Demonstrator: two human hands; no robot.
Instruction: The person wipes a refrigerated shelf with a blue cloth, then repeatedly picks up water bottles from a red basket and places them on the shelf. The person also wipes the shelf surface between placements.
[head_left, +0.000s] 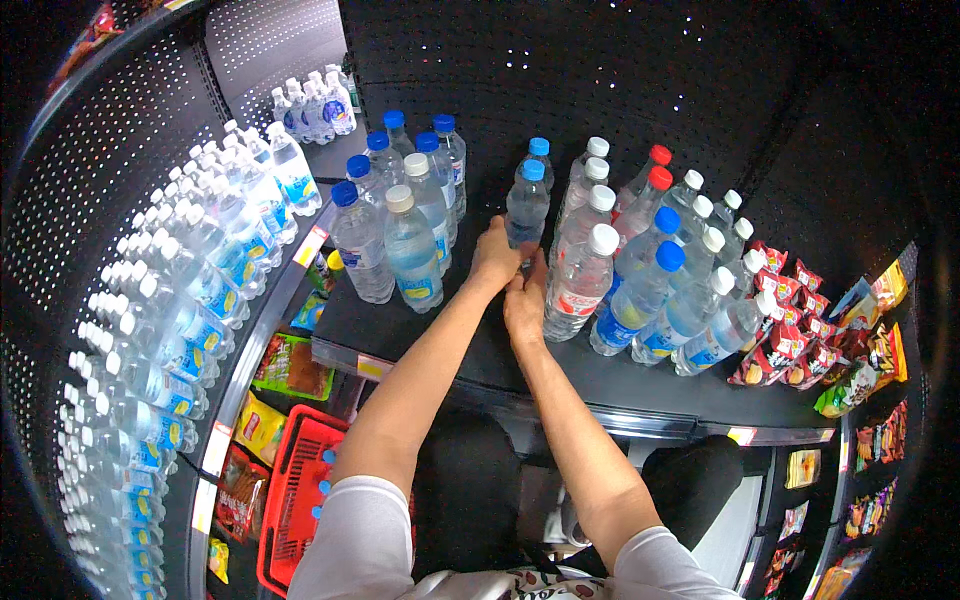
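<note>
A clear water bottle with a light-blue cap stands near the middle of the black shelf. My left hand is wrapped around its lower part. Close below, my right hand reaches in at the bottle's base; its fingers are partly hidden, so its hold is unclear. Behind this bottle is another with the same cap colour. Just right of my hands stands a row of white-capped bottles with red print. To the left are bottles with dark-blue caps and cream-white caps.
Red-capped and blue-capped bottles stand at right, beside red snack bags. Many white-capped bottles line the left shelf. A red shopping basket, with light-blue caps showing inside, sits low at left. The shelf's front edge crosses before me.
</note>
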